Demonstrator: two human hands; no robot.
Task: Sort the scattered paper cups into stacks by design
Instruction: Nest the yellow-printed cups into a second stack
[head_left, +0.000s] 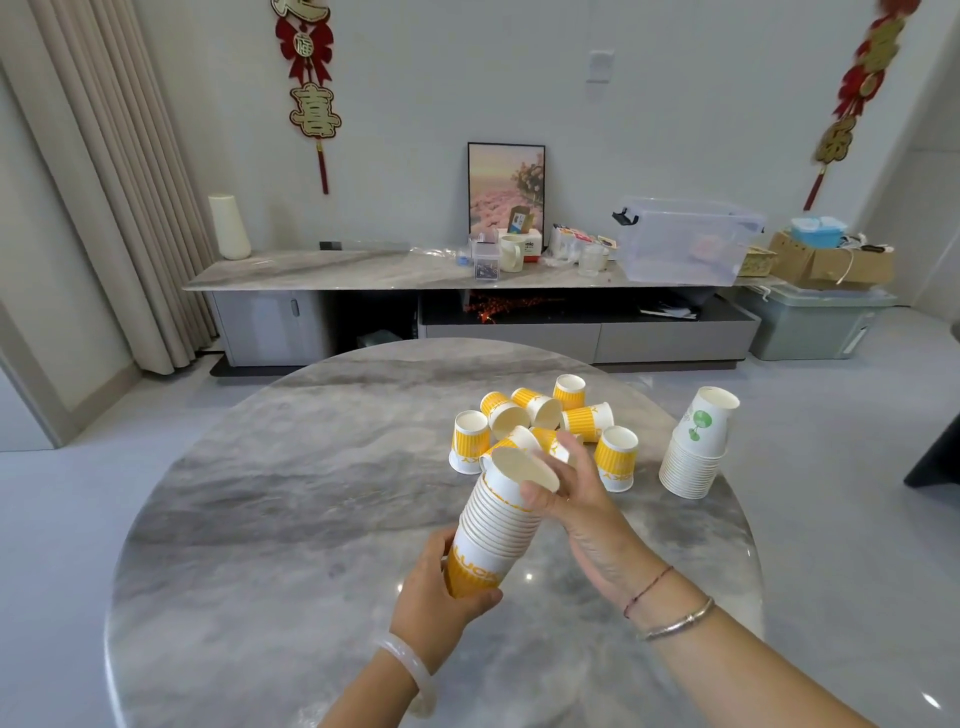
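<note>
1. Paper cups in yellow stripes: a nested yellow stack (493, 525) is held tilted above the marble table (260, 493). The left hand (441, 597) grips its lower end, fingers wrapped round the outermost cup.
2. The right hand (576, 493) curls thumb and fingers about the top cup (524, 467) at the stack's upper end.
3. Loose yellow cups (540, 415) lie and stand just beyond; a green-design stack (696, 447) stands apart at the right.
4. Light, thin-walled and easily crushed, the cups look best taken by the stiffer rolled rim or lightly round the wall. A tall stack probably wants support at both ends.
</note>
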